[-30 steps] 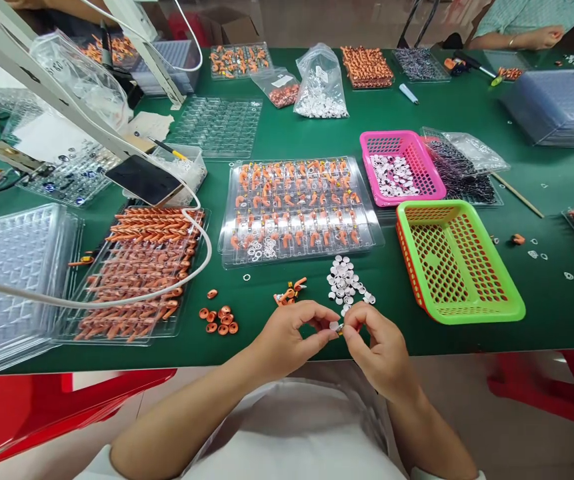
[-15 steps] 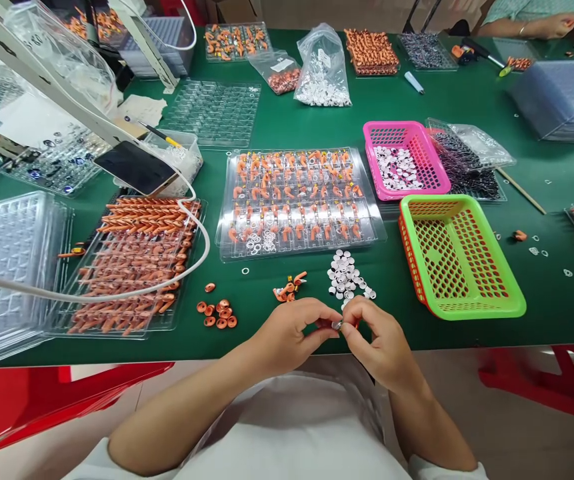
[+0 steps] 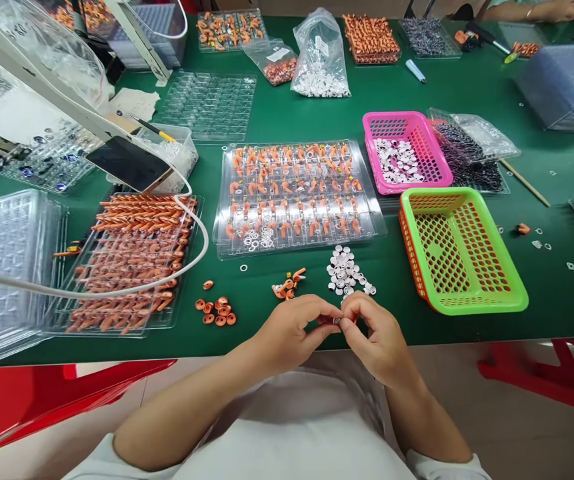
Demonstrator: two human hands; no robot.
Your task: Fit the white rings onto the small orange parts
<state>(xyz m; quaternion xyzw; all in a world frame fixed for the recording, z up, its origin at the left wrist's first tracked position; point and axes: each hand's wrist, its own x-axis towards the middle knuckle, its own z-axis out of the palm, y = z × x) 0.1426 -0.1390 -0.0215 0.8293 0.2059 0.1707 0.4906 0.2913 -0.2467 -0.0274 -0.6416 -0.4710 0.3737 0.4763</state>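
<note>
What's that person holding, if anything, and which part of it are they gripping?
The left hand and right hand together pinch a small piece, too small to identify. They mostly cover it, so which part each grips cannot be told.

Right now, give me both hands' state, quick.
Left hand: closed, pinching a small silvery piece, its material and shape unclear.
Right hand: closed on the same piece; whether another part is hidden cannot be told.
</note>
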